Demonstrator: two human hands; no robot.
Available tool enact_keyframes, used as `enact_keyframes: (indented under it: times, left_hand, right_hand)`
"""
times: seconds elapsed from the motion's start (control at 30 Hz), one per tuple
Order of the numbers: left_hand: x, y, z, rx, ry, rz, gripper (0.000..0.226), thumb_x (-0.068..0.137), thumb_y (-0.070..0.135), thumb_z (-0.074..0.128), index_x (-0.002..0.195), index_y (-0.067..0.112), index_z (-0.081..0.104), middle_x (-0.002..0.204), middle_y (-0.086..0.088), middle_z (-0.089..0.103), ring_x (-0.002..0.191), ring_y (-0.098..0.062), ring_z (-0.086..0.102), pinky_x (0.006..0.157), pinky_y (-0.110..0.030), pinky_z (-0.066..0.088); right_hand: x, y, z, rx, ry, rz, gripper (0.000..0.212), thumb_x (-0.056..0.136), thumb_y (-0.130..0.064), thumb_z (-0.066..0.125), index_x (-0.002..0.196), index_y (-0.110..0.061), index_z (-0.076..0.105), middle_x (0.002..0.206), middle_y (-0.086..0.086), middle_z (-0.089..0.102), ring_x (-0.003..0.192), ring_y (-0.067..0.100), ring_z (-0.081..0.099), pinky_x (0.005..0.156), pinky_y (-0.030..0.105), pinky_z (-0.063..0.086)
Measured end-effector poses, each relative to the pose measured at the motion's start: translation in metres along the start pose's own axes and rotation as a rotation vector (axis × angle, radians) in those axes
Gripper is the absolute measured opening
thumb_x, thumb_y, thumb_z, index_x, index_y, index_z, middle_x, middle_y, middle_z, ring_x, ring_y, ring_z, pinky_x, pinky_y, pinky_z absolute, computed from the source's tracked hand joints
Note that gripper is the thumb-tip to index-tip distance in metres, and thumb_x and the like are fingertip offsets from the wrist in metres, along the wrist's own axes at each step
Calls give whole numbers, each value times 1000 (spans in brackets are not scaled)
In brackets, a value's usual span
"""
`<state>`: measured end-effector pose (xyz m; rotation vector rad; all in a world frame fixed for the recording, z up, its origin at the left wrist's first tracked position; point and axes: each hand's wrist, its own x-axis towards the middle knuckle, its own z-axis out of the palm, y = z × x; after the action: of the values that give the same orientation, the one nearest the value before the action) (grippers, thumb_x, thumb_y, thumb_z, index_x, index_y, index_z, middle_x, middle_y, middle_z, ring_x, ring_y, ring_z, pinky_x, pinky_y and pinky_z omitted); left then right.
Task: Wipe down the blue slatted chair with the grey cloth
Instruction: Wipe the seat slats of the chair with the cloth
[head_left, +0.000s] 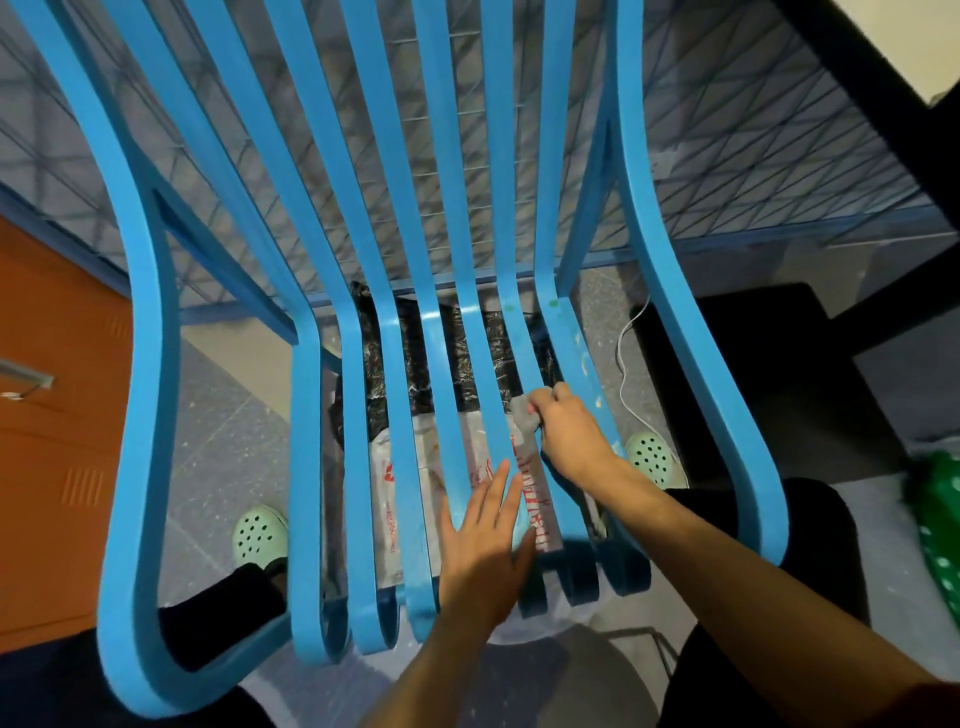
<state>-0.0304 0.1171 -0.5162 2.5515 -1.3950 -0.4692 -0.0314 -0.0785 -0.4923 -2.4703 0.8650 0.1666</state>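
1. Two bags lie on the floor (223, 441) under the seat of the blue slatted chair (150, 364), seen through the gaps between its slats. A crinkled black plastic bag (364, 304) sits toward the backrest. A white plastic bag (387, 519) sits nearer the front edge. What either holds cannot be told.
2. The white bag carries red printing: a small red logo and lines of red lettering along its length. The slats cover much of it and the letters are too blurred to read.
3. The grey cloth (523, 415) is on the seat, pressed to one of the slats toward the right side, about halfway from front to back.
4. The right hand (571, 436) is clamped on the cloth, its fingers curled round the bunched fabric and its knuckles up.
5. The left hand (483, 545) lies flat on the slats near the seat's front edge, with its fingers straight and slightly spread. It holds nothing.
6. The right-hand seat slat shows pale specks and small green marks.
7. A mint-green perforated clog (260, 532) shows below the seat on the left, and a second clog (654, 460) on the right.
8. A thin white cable (626, 353) trails over the floor by the right armrest.
9. An orange cabinet (62, 415) stands to the left, and a blue wire-mesh frame (727, 156) runs behind the backrest.
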Motion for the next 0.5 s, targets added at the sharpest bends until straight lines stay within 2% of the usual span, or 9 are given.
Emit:
enact_keyframes:
  times: [0.07,0.13,0.23,0.3,0.37,0.43,0.5]
  left_hand:
    - [-1,-1,2,-15,-51,-47,63,99,55,41,152,22,36,160,2,28,146,-19,30,116,-56,9]
    - [1,-2,1,-4,-113,-101,67,99,63,21,156,28,22,164,7,14,150,-17,19,117,-55,4]
    - [3,-2,1,-15,-124,-116,71,93,69,0,157,36,1,163,13,-9,152,-14,-1,116,-54,-12]
    - [3,-2,1,-21,-120,-129,70,94,71,3,155,38,-9,161,15,-18,151,-13,-11,115,-53,-16]
    - [2,-1,1,-18,-123,-135,70,95,70,8,154,38,-13,160,15,-22,150,-13,-15,117,-55,-15]
    - [1,0,0,-18,-129,-128,70,95,70,9,154,38,-15,160,16,-23,149,-13,-16,118,-56,-12]
    - [1,1,1,-34,-136,-129,70,96,70,10,153,39,-16,158,17,-26,148,-11,-19,118,-55,-13]
  right_hand:
    - [-24,-1,4,36,8,26,37,84,3,55,115,-18,53,116,9,47,101,29,53,88,40,49]
    - [-51,-1,7,78,25,34,33,86,1,51,108,-24,51,117,5,47,100,25,53,88,39,50]
    - [-90,1,10,98,-31,76,34,90,2,45,110,-25,50,117,2,45,104,20,51,91,34,48]
    - [-110,1,12,116,-73,130,27,95,-7,44,113,-26,49,121,0,43,108,18,49,96,34,47]
    - [-124,1,12,141,-136,179,26,95,-14,53,116,-29,47,124,-2,41,110,18,48,101,38,46]
    - [-129,1,12,78,-192,178,50,84,-9,68,125,-26,45,128,0,39,115,21,47,104,38,43]
    - [-126,1,11,43,-193,172,60,79,-6,72,129,-24,43,130,2,39,117,23,47,104,38,43]
